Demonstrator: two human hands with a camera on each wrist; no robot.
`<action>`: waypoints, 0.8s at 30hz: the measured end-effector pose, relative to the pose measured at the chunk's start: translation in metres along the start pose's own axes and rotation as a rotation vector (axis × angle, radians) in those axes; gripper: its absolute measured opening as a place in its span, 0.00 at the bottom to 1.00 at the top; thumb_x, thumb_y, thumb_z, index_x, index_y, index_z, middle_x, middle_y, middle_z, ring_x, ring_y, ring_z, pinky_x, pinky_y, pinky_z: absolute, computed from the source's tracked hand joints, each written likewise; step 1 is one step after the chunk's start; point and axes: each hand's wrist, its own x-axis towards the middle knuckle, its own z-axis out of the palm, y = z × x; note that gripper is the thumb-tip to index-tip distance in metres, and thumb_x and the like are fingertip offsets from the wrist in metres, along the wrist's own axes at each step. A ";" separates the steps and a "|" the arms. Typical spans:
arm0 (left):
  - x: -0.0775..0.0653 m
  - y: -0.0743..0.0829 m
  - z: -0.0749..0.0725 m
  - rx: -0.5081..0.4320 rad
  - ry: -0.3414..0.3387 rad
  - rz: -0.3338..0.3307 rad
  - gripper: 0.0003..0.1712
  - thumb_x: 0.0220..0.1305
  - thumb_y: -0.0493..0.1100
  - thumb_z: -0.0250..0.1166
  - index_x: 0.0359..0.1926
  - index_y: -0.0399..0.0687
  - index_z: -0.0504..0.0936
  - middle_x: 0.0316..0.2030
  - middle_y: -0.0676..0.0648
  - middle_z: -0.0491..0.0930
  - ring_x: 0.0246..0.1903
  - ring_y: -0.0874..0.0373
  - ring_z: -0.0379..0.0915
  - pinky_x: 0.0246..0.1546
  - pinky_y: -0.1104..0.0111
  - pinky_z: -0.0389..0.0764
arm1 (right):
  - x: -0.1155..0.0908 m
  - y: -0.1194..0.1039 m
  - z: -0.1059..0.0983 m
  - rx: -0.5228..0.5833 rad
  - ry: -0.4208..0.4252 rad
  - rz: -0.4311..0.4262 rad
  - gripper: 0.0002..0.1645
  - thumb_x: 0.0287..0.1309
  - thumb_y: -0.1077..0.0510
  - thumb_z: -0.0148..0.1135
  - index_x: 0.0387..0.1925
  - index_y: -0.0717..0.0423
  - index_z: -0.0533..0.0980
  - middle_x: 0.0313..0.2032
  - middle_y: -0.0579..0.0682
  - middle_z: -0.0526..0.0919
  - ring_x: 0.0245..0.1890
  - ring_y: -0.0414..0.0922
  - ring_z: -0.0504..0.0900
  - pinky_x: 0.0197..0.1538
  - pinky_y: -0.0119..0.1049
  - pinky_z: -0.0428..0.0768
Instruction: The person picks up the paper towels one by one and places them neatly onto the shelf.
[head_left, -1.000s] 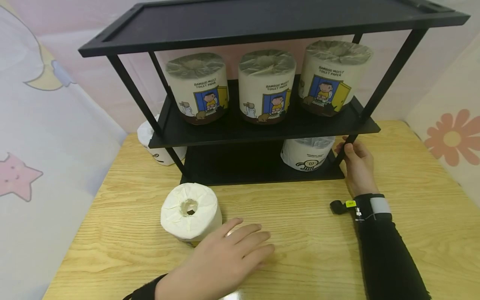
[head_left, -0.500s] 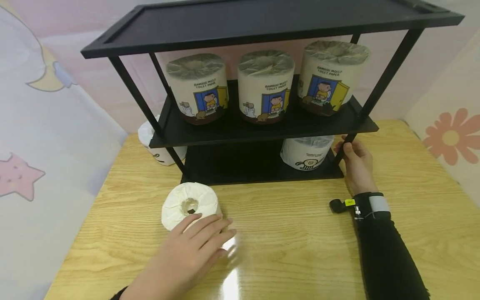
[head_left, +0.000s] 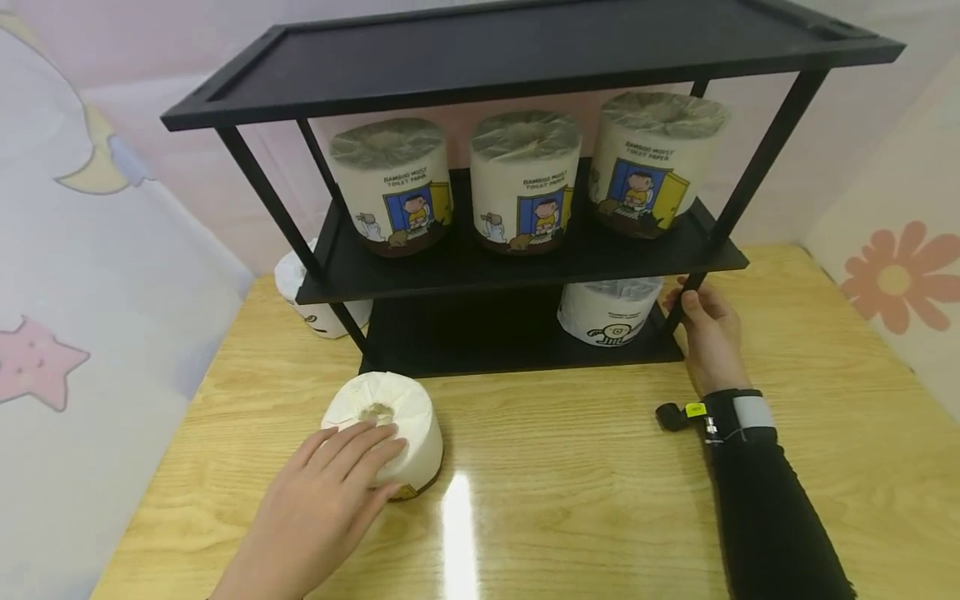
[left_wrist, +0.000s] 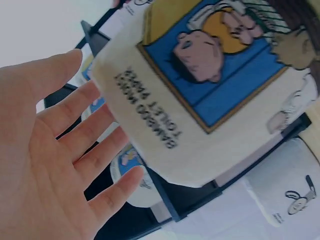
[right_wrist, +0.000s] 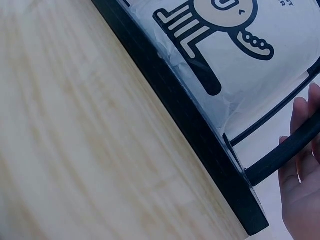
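A wrapped toilet roll (head_left: 420, 429) stands upright on the wooden table (head_left: 585, 492) in front of a black three-tier rack (head_left: 487, 271). My left hand (head_left: 352, 450) rests on the roll's top with straight fingers. In the left wrist view the left hand (left_wrist: 75, 150) is spread flat beside the roll's printed wrapper (left_wrist: 200, 100). My right hand (head_left: 697, 308) grips the rack's front right post (head_left: 678, 304) near the bottom tier. In the right wrist view its fingers (right_wrist: 300, 175) curl behind that post (right_wrist: 285, 152).
Three printed rolls (head_left: 525, 179) stand on the rack's middle tier. A white roll (head_left: 609, 310) sits at the right of the bottom tier, and another roll (head_left: 300, 287) stands behind the rack's left leg. Patterned walls enclose the table on both sides.
My left hand has moved left from the table beside the roll onto the roll's top. The right hand has kept its hold on the post.
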 end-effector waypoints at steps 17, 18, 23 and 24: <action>-0.011 -0.006 0.016 -0.035 -0.055 -0.105 0.32 0.62 0.60 0.66 0.54 0.39 0.78 0.50 0.44 0.81 0.54 0.48 0.75 0.58 0.59 0.70 | 0.000 0.001 -0.001 -0.002 0.009 -0.002 0.19 0.61 0.59 0.63 0.51 0.66 0.77 0.37 0.54 0.80 0.41 0.47 0.77 0.55 0.35 0.72; -0.010 -0.005 0.018 -0.026 -0.055 -0.101 0.34 0.55 0.58 0.72 0.53 0.38 0.77 0.49 0.43 0.81 0.53 0.48 0.76 0.57 0.58 0.71 | 0.000 0.001 -0.001 -0.005 0.008 -0.003 0.19 0.61 0.59 0.63 0.51 0.66 0.77 0.37 0.53 0.80 0.41 0.47 0.77 0.55 0.35 0.72; -0.007 -0.002 0.028 0.066 -0.036 -0.060 0.43 0.35 0.53 0.84 0.49 0.34 0.75 0.43 0.42 0.80 0.45 0.45 0.77 0.54 0.55 0.73 | 0.000 0.000 0.000 -0.019 0.005 0.008 0.20 0.61 0.58 0.64 0.52 0.66 0.77 0.38 0.53 0.80 0.42 0.47 0.77 0.56 0.35 0.72; -0.008 -0.002 0.029 0.077 -0.035 -0.055 0.43 0.35 0.53 0.84 0.48 0.34 0.75 0.42 0.41 0.80 0.45 0.45 0.77 0.54 0.54 0.73 | 0.000 -0.001 0.000 -0.024 0.005 0.011 0.20 0.61 0.58 0.64 0.52 0.66 0.77 0.38 0.54 0.79 0.42 0.47 0.77 0.56 0.35 0.72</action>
